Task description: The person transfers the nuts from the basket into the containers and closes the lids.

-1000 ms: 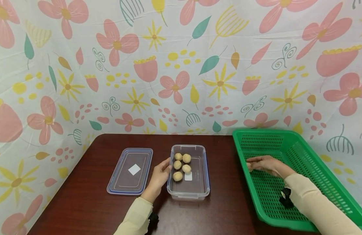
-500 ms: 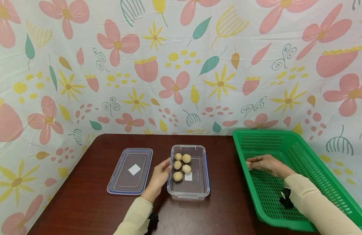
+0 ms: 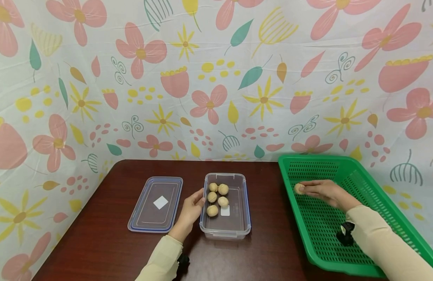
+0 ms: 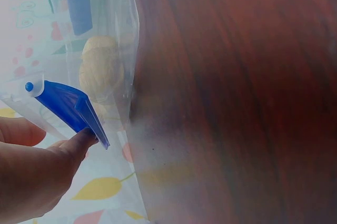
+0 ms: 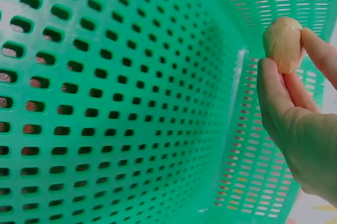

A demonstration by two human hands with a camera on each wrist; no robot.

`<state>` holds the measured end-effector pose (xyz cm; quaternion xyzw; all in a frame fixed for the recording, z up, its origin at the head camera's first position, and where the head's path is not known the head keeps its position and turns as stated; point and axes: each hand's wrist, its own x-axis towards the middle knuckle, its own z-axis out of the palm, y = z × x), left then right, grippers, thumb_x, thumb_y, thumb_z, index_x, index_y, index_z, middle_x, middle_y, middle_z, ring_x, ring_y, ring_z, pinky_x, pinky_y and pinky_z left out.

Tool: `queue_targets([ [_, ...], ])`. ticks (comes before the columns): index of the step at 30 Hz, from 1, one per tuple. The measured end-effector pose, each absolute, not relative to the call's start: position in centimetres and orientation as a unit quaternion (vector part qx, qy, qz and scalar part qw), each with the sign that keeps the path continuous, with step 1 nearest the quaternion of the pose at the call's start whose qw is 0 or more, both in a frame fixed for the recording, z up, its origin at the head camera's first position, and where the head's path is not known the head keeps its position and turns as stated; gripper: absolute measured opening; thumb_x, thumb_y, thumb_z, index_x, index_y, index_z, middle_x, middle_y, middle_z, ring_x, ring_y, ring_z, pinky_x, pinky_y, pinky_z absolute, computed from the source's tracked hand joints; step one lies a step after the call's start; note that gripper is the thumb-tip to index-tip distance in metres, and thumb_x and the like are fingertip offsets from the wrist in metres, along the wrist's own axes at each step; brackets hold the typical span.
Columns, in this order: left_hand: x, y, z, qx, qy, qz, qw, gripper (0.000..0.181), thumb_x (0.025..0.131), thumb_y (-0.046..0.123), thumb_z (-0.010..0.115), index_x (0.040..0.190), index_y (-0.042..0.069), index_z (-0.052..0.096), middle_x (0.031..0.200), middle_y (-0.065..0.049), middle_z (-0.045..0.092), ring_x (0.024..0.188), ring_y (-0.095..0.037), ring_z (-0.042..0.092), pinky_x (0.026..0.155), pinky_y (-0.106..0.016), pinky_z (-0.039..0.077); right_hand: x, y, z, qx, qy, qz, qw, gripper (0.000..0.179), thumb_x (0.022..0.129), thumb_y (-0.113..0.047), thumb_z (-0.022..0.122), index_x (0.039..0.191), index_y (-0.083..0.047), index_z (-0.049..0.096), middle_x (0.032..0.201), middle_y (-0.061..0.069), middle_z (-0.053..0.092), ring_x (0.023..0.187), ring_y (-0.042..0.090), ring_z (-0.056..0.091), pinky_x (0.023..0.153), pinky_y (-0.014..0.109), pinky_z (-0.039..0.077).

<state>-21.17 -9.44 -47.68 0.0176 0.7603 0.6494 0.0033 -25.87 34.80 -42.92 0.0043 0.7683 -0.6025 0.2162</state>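
A walnut [image 3: 299,189] is pinched between the thumb and fingertips of my right hand [image 3: 327,192], inside the green basket near its left wall. In the right wrist view the whole pale walnut [image 5: 284,44] shows at the fingertips, over the slotted plastic. My left hand [image 3: 191,210] holds the left side of a clear plastic food container [image 3: 237,222]. Up close, its thumb and fingers [image 4: 79,142] grip the container's blue locking flap [image 4: 66,103]. Several walnuts [image 3: 212,210] lie along the left half of the container floor.
The green basket [image 3: 304,242] takes up the right side of the dark wooden table [image 3: 269,234]. Left of the container lies its clear lid [image 3: 149,212] with a blue seal and a white label. A flowered cloth [image 3: 209,128] hangs behind the table.
My right hand has risen from the basket's left side and shifted slightly right, bringing the pinched walnut into fuller view. The left hand and container have stayed put.
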Motion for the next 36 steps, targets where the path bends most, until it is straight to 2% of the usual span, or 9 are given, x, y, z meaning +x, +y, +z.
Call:
queue_targets([
  [4,-21.1,-9.4,-47.7,0.016,0.76,0.649,0.003,0.041,0.099,0.002,0.047,0.139,-0.006,0.045,0.138,-0.026,0.048,0.128,-0.038,0.046,0.105,-0.049,0.039,-25.5,34.8,-41.8,0.026,0.747,-0.631,0.207,0.072,0.095,-0.016,0.062,0.147,0.01,0.02,0.106,-0.014,0.063,0.094,-0.001,0.064,0.095,0.03,0.05],
  [12,-21.1,-9.4,-47.6,0.01,0.757,0.653,0.001,0.041,0.099,0.002,0.047,0.138,-0.007,0.046,0.138,-0.026,0.049,0.127,-0.037,0.047,0.105,-0.049,0.039,-24.3,34.0,-39.5,0.039,0.723,-0.667,0.174,0.077,0.094,-0.017,0.064,0.149,0.007,0.017,0.101,-0.022,0.059,0.093,-0.005,0.062,0.096,0.026,0.049],
  [14,-21.1,-9.4,-47.5,0.009,0.758,0.652,0.001,0.041,0.099,0.002,0.047,0.138,-0.007,0.045,0.138,-0.026,0.048,0.127,-0.038,0.046,0.105,-0.049,0.04,-24.1,33.7,-39.0,0.036,0.704,-0.689,0.168,0.07,0.094,-0.015,0.064,0.148,0.003,0.023,0.101,-0.021,0.061,0.092,-0.004,0.062,0.095,0.026,0.049],
  [16,-21.2,-9.4,-47.5,0.006,0.758,0.652,0.002,0.041,0.099,0.003,0.047,0.139,-0.006,0.045,0.138,-0.026,0.048,0.128,-0.038,0.046,0.105,-0.049,0.039,-23.8,33.3,-38.4,0.038,0.677,-0.716,0.166,0.05,0.094,-0.013,0.063,0.14,-0.007,0.045,0.1,-0.02,0.064,0.092,-0.003,0.063,0.094,0.025,0.05],
  [18,-21.2,-9.4,-47.5,0.007,0.76,0.65,0.002,0.041,0.099,0.002,0.047,0.139,-0.007,0.045,0.138,-0.027,0.048,0.128,-0.038,0.046,0.105,-0.049,0.039,-23.4,32.9,-37.7,0.043,0.639,-0.751,0.16,0.03,0.093,-0.009,0.063,0.122,-0.017,0.063,0.099,-0.016,0.067,0.092,0.001,0.065,0.093,0.025,0.05],
  [20,-21.2,-9.4,-47.5,0.004,0.758,0.652,0.003,0.041,0.099,0.003,0.047,0.139,-0.006,0.045,0.138,-0.026,0.048,0.128,-0.038,0.046,0.105,-0.049,0.039,-23.0,32.5,-37.1,0.046,0.609,-0.777,0.154,0.022,0.093,-0.006,0.062,0.101,-0.025,0.071,0.1,-0.014,0.068,0.092,0.003,0.066,0.091,0.024,0.051],
  [22,-21.1,-9.4,-47.5,0.004,0.758,0.652,0.004,0.041,0.099,0.003,0.047,0.139,-0.006,0.045,0.139,-0.026,0.048,0.128,-0.038,0.046,0.105,-0.049,0.039,-22.6,32.0,-36.4,0.045,0.588,-0.795,0.142,0.026,0.093,-0.004,0.061,0.095,-0.027,0.072,0.1,-0.013,0.069,0.092,0.004,0.066,0.089,0.023,0.052],
  [27,-21.1,-9.3,-47.3,0.007,0.759,0.65,0.003,0.041,0.099,0.003,0.046,0.139,-0.006,0.045,0.139,-0.026,0.047,0.128,-0.038,0.045,0.106,-0.049,0.039,-21.4,30.7,-35.1,0.02,0.56,-0.82,0.119,0.026,0.094,-0.002,0.058,0.096,-0.022,0.074,0.101,-0.011,0.069,0.093,0.004,0.066,0.084,0.021,0.053],
  [36,-21.0,-9.4,-47.3,0.015,0.762,0.647,0.002,0.041,0.1,0.003,0.046,0.139,-0.007,0.044,0.139,-0.027,0.046,0.129,-0.04,0.045,0.105,-0.05,0.039,-19.9,27.6,-33.6,0.0,0.523,-0.846,0.103,0.026,0.093,0.002,0.058,0.101,-0.017,0.074,0.104,-0.006,0.069,0.096,0.008,0.067,0.086,0.022,0.053],
])
